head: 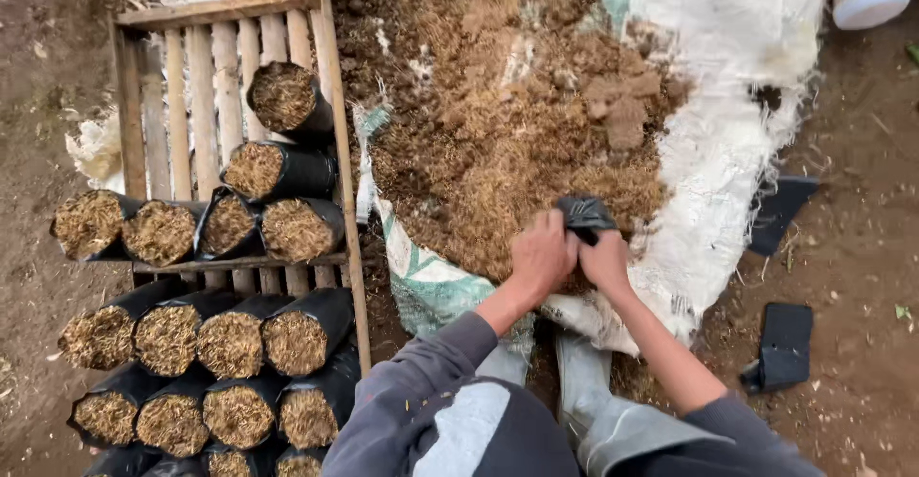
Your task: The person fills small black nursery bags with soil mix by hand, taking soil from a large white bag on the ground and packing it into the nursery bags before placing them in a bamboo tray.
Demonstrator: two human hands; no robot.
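Both hands pinch one small black plastic grow bag [585,217] over a heap of brown husk-and-soil mix [507,123]: left hand [542,253] and right hand [606,261] touching, fingers curled on its rim. Beyond, filled black bags [230,343] lie stacked on a slatted wooden crate [206,66].

Filled bags [230,343] left of soil heap [507,123]

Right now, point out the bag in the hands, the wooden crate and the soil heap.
Bag [584,215]: head view, crumpled black top.
Crate [230,6]: head view, top rail.
Soil heap [498,123]: head view, middle.
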